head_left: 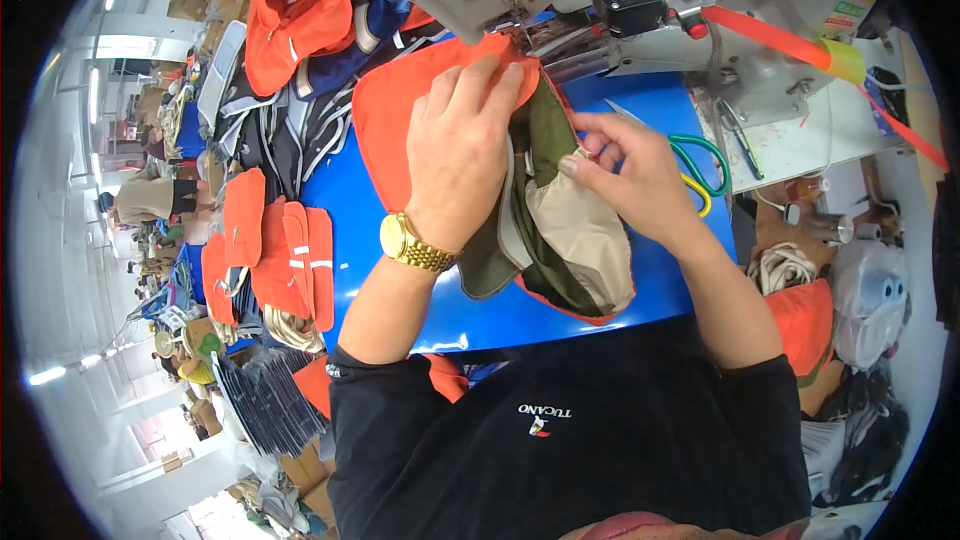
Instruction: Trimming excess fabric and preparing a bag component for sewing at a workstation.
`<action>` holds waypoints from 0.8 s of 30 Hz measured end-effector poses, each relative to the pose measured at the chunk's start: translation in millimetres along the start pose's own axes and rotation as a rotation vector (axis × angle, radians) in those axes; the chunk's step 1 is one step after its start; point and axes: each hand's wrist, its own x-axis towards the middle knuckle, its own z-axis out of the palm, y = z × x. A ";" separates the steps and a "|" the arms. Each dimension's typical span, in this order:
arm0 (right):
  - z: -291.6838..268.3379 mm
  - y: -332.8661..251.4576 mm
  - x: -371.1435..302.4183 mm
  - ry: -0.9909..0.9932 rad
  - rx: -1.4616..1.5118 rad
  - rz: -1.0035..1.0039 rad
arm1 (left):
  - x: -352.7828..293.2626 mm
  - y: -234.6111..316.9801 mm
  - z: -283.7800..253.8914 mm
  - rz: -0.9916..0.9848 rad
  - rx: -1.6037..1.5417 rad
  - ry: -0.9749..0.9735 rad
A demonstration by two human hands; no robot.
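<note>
An orange cloth piece lies under the head of a sewing machine, with its olive-green and beige lining turned up toward me. My left hand, with a gold watch on the wrist, rests on the orange cloth with its fingers stretched out, their tips close to the needle area. The needle itself is hard to make out. Right of it, my right hand pinches the edge of the lining between thumb and fingers. Scissors with green and yellow handles lie just beyond the right hand.
A blue work surface spreads under the cloth. Orange and dark sewn pieces pile up at the far left, with more orange pieces nearer. A pen-like tool lies right of the scissors. Plastic-wrapped containers stand at the right.
</note>
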 end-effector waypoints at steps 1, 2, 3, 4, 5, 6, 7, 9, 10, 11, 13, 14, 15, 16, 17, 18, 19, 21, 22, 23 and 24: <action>1.5 -4.3 4.5 0.012 -0.054 -0.022 | 0.9 -1.8 1.6 -0.003 -0.003 -0.006; 3.7 -8.9 8.6 0.008 -0.052 -0.015 | 1.5 -4.1 3.0 0.029 -0.035 0.000; 5.4 -13.8 12.6 0.006 -0.068 -0.018 | 2.5 -7.1 4.9 0.061 -0.067 0.008; 6.5 -14.8 15.4 0.002 -0.084 -0.021 | 2.6 -12.6 8.9 0.057 -0.070 0.004; 7.5 -10.2 17.2 -0.002 -0.084 -0.015 | 1.8 -19.7 13.8 0.127 -0.067 0.024; 8.5 -3.7 19.6 -0.036 -0.003 0.000 | 2.5 -24.5 17.0 0.199 -0.066 0.046; 8.9 0.1 20.6 -0.071 0.079 0.016 | 2.0 -26.8 19.0 0.197 -0.072 0.043; 3.4 -2.7 21.0 -0.073 0.072 0.040 | 3.1 -28.8 19.0 0.173 -0.193 0.025; 1.3 -4.4 21.0 -0.074 0.066 0.058 | 3.9 -27.9 19.1 0.170 -0.193 0.022; 1.3 -2.7 21.1 -0.078 0.067 0.060 | 4.9 -25.7 19.7 0.159 -0.204 0.043; 2.7 3.6 22.6 -0.060 0.064 0.018 | 4.1 -22.5 22.7 0.143 -0.218 0.060; 2.8 3.6 22.1 -0.064 0.065 0.021 | 3.3 -21.2 23.3 0.113 -0.231 0.060; 3.2 2.8 22.5 -0.066 0.045 0.025 | 2.8 -20.4 24.3 0.083 -0.243 0.061; 3.7 1.6 23.4 -0.067 0.026 0.029 | 3.2 -18.4 25.0 0.080 -0.242 0.060; 4.3 -0.3 26.1 -0.071 0.028 0.028 | 4.5 -15.3 25.3 0.042 -0.255 0.062; 3.7 -2.8 28.8 -0.038 0.030 -0.003 | 6.3 -10.1 25.0 0.004 -0.270 0.064; 3.0 -3.7 31.4 -0.006 0.031 -0.034 | 8.6 -4.1 24.6 0.001 -0.269 0.063; 4.1 0.6 34.9 0.002 0.017 -0.057 | 13.6 6.8 24.7 -0.138 -0.302 0.052; 4.8 0.1 36.8 0.023 0.012 -0.070 | 15.6 8.3 25.9 -0.153 -0.308 0.071; 4.3 -0.4 38.0 0.045 0.006 -0.083 | 15.6 9.0 26.6 -0.153 -0.308 0.073; 2.7 -3.2 36.6 0.044 0.007 -0.083 | 11.9 9.3 27.8 -0.161 -0.324 0.121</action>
